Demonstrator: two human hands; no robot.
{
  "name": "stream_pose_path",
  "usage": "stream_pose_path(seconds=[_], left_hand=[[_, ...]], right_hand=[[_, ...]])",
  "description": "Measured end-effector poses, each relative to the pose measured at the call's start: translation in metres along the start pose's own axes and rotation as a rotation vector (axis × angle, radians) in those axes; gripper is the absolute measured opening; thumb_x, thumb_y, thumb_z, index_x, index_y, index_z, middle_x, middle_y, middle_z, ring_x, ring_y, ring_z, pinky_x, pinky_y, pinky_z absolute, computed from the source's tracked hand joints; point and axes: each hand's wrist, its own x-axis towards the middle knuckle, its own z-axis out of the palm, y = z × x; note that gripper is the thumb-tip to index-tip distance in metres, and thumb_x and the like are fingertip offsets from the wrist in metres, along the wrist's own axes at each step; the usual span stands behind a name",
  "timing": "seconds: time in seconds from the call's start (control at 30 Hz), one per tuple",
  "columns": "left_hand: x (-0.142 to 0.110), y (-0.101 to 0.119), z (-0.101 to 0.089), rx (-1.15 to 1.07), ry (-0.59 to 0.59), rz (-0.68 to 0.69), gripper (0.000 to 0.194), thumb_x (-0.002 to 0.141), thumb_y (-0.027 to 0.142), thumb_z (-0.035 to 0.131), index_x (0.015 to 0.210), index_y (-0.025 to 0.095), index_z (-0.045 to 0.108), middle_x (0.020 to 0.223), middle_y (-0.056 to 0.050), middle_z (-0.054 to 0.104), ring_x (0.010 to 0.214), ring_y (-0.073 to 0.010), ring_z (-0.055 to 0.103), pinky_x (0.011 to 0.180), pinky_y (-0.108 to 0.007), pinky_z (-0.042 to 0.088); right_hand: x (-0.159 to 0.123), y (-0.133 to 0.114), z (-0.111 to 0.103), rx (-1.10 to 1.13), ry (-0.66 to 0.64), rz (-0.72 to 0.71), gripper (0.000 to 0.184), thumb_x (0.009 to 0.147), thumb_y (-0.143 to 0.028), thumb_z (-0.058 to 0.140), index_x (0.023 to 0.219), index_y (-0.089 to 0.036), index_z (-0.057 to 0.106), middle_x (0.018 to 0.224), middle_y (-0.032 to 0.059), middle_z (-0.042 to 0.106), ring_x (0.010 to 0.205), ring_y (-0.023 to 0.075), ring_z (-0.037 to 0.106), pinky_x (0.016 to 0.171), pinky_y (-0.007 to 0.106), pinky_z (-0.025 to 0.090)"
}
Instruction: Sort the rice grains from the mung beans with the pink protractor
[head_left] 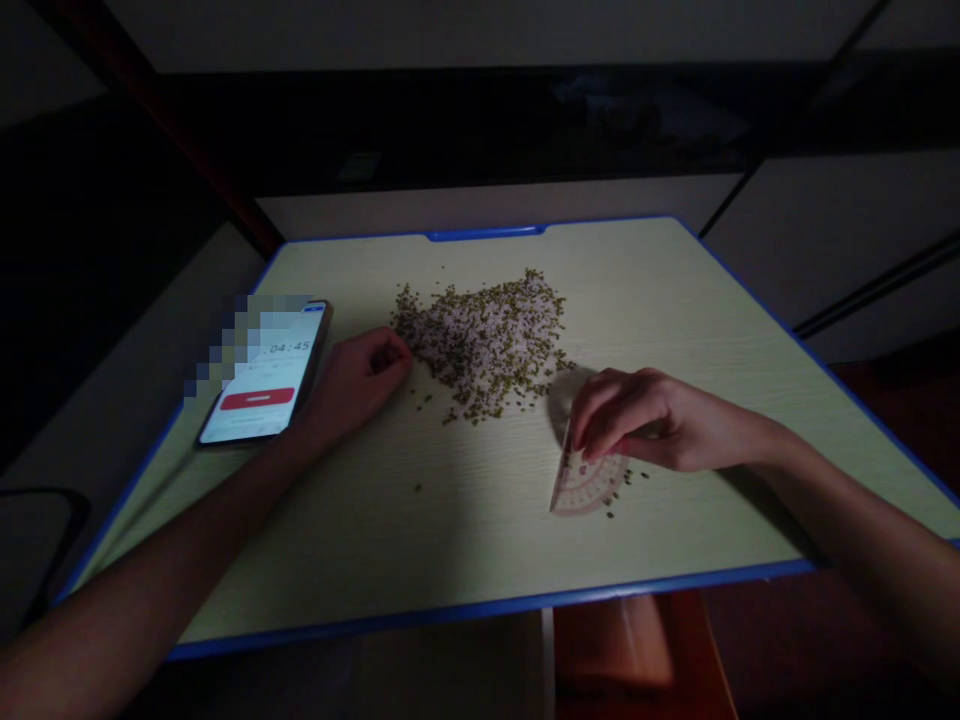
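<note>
A heap of small green and pale grains (484,335) lies spread on the middle of a cream table with a blue rim (480,606). My left hand (356,380) rests on the table at the heap's left edge, its fingers curled into a loose fist with nothing visible in them. My right hand (649,420) is at the heap's right side, fingers closed on the top of a clear pink protractor (585,485) that stands tilted on the table. A few stray grains lie beside the protractor.
A phone (262,375) with a lit screen showing a timer and a red button lies at the table's left edge, just beside my left wrist. Dark room around the table; a reddish-brown object (622,640) sits below the front edge.
</note>
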Motion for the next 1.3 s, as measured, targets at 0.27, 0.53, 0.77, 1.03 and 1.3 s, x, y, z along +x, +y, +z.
stream_pose_path(seconds=[0.27,0.53,0.77,1.03,1.3], left_hand=[[0.002,-0.006,0.001,0.006,-0.009,0.031,0.011,0.071,0.029,0.048,0.071,0.019,0.054,0.067,0.000,0.057,0.064,-0.0142,0.053,0.059,-0.026,0.040],[0.003,-0.008,0.003,-0.029,0.024,0.025,0.010,0.069,0.025,0.049,0.070,0.018,0.055,0.064,0.001,0.055,0.060,-0.0125,0.050,0.055,-0.024,0.037],[0.004,-0.013,0.008,-0.125,0.040,0.071,0.007,0.069,0.020,0.049,0.069,0.016,0.055,0.063,0.002,0.054,0.060,-0.0112,0.049,0.057,-0.023,0.036],[0.005,-0.013,0.009,-0.343,0.119,0.071,0.005,0.066,0.013,0.049,0.065,0.016,0.053,0.061,0.003,0.053,0.059,-0.0098,0.049,0.058,-0.022,0.037],[0.008,-0.014,0.010,-0.504,0.124,0.041,0.007,0.063,0.010,0.048,0.061,0.016,0.050,0.056,0.005,0.050,0.055,-0.0085,0.047,0.053,-0.021,0.036]], right_hand=[[-0.005,-0.004,-0.002,0.072,-0.054,0.031,0.019,0.078,-0.003,0.055,0.078,-0.015,0.069,0.084,0.0081,0.070,0.081,0.0139,0.063,0.072,0.030,0.049],[-0.007,-0.010,-0.003,0.071,0.048,0.019,0.014,0.079,-0.007,0.057,0.082,-0.013,0.070,0.078,0.0075,0.070,0.078,0.0127,0.063,0.068,0.025,0.050],[0.039,-0.032,0.015,-0.005,0.151,0.204,0.012,0.080,-0.018,0.059,0.083,-0.009,0.066,0.075,0.0054,0.068,0.066,0.0096,0.061,0.059,0.020,0.046],[0.115,-0.027,0.039,-0.018,-0.091,0.100,0.012,0.076,-0.004,0.053,0.079,-0.010,0.063,0.077,0.0036,0.066,0.071,0.0101,0.060,0.065,0.021,0.046],[0.161,-0.016,0.055,0.124,-0.441,0.147,0.020,0.072,0.002,0.055,0.089,-0.006,0.063,0.086,0.0067,0.067,0.073,0.0094,0.059,0.068,0.020,0.047]])
